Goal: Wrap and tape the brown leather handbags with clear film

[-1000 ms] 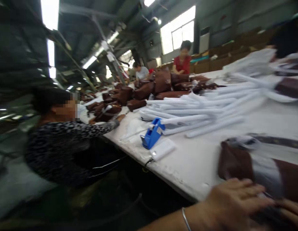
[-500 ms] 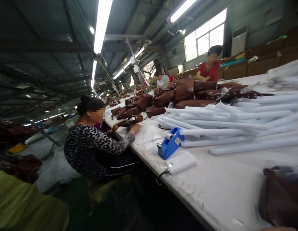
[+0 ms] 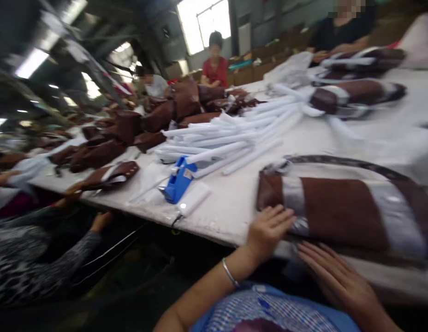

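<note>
A brown leather bag [image 3: 338,210] lies at the right of the white table, with pale wrapping bands around it and a dark handle along its far side. My left hand [image 3: 269,230] rests at the bag's near left corner, fingers stretched out and touching it. Along the bag's near edge, by the table's rim, my right hand [image 3: 333,272] has its fingers extended together and nearly straight. Neither hand grips anything that I can see. The underside of the bag is hidden.
Left of the bag stand a blue tape dispenser [image 3: 179,180] and a white box-shaped device [image 3: 195,199] with a cable. Behind them are white paper rolls [image 3: 214,147] and piled brown bags [image 3: 131,129]. Co-workers sit around the table; one co-worker's sleeve [image 3: 75,253] is close at left.
My view has swung right and down, bringing both my hands and the wrapped bag into sight. The co-worker at left has lowered one hand from the table.
</note>
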`<state>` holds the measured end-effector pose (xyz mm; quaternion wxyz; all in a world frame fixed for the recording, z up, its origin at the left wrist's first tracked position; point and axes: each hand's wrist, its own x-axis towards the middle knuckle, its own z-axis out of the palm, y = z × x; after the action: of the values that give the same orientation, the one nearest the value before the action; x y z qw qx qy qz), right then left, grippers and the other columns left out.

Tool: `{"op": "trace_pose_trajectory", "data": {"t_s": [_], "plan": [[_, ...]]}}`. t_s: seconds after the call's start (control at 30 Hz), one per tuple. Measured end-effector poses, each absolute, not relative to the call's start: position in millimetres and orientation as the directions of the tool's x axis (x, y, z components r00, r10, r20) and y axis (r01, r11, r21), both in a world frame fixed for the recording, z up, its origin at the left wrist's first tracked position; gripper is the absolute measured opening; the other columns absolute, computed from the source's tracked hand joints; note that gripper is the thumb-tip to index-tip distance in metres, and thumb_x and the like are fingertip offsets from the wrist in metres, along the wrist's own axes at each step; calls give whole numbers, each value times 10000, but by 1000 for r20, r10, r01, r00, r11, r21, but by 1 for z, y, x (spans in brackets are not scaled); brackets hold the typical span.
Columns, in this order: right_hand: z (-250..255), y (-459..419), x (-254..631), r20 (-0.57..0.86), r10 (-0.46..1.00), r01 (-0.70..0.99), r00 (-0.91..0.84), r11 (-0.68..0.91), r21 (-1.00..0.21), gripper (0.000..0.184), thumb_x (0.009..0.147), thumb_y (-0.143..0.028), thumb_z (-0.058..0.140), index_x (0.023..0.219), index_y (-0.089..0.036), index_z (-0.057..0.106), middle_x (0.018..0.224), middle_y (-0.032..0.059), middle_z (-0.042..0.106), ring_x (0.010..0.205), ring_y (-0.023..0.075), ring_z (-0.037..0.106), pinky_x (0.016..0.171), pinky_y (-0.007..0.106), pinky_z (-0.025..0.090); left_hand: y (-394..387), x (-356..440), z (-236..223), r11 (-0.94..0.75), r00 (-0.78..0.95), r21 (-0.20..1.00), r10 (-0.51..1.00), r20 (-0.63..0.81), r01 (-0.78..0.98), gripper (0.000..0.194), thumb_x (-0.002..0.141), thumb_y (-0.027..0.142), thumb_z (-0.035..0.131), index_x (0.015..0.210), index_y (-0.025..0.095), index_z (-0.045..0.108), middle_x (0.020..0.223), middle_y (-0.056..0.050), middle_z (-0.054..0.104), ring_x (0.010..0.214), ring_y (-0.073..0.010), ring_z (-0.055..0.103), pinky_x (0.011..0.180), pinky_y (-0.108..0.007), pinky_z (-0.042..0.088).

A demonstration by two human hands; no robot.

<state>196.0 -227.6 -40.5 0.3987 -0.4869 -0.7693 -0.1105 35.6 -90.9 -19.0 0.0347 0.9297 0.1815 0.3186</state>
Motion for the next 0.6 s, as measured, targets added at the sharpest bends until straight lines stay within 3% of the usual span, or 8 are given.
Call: {"op": "trace_pose_trajectory", "data": {"t_s": [0.07,0.17,0.37,0.6], "plan": [[-39,-249,203,615,746,865,-255,460,-199,600,962,-46,456,1520,-252,384,1309,58,642,1257,187,565,1180,402,400,-88,37,-20,-933,705,266,358,613,242,349,1017,147,431,1300,188,632,1387,-1,596,1369,-182,481,1150,-419,461],[-34,-252,203,609,765,856,-211,445,-262,498,973,-18,452,1432,-207,498,1269,84,664,1243,211,578,1094,470,488,-83,38,-20,-935,698,305,342,629,183,400,985,105,476,1358,201,583,1390,-38,595,1377,-204,473,1140,-457,464],[-26,-248,188,647,730,822,-220,496,-280,333,1005,-61,475,1293,-150,618,1207,114,691,1181,228,622,1028,464,544,-86,34,-16,-936,717,305,335,611,177,473,944,61,523,1387,225,554,1410,-44,579,1382,-217,468,1155,-461,447],[-36,-250,176,678,705,824,-208,500,-267,356,1025,-96,406,1302,-151,624,1191,110,698,1147,216,644,1005,410,566,-88,38,-14,-944,698,280,320,640,176,447,976,107,511,1402,238,541,1389,-47,597,1370,-222,483,1131,-462,472]]}}
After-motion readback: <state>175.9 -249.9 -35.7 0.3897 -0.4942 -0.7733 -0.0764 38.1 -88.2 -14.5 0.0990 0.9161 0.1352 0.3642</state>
